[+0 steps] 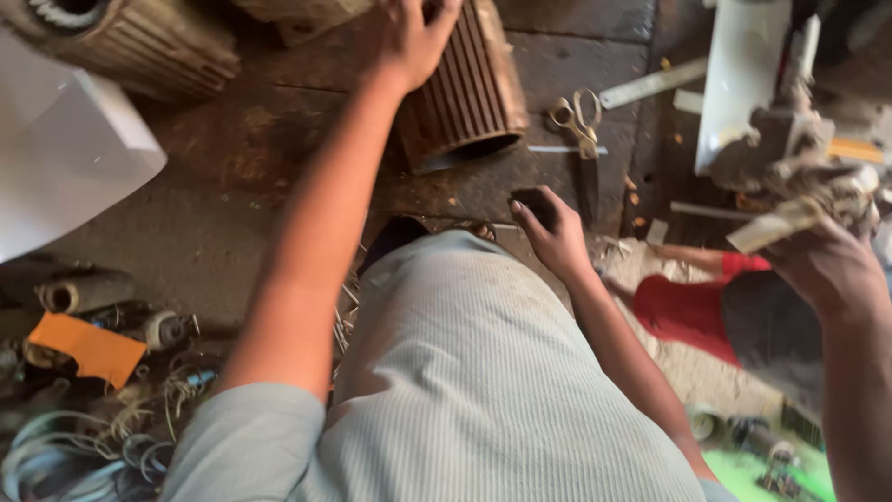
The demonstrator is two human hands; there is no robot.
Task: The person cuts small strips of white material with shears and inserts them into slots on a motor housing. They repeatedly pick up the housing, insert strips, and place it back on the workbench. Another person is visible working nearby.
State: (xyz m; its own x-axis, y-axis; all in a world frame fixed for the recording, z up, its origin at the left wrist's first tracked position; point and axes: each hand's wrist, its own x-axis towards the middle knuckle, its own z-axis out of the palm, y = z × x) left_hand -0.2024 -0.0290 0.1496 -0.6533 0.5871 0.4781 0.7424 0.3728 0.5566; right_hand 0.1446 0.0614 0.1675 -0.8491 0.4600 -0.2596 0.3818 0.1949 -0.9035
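The left hand point(413, 37) is stretched far out and laid on the top of a brown ribbed metal shell point(469, 88) lying on the dirty floor point(232, 177), most likely to keep it from rolling; whether the fingers are closed around its edge cannot be told. A small dark thing point(534, 204) is held tight in the grip of the right hand point(557, 237), kept low and close to the body. A pair of scissors point(578, 121) is left on the floor just beside the shell, within easy reach, and another person's hand point(827, 265) is seen at the right with some pale parts.
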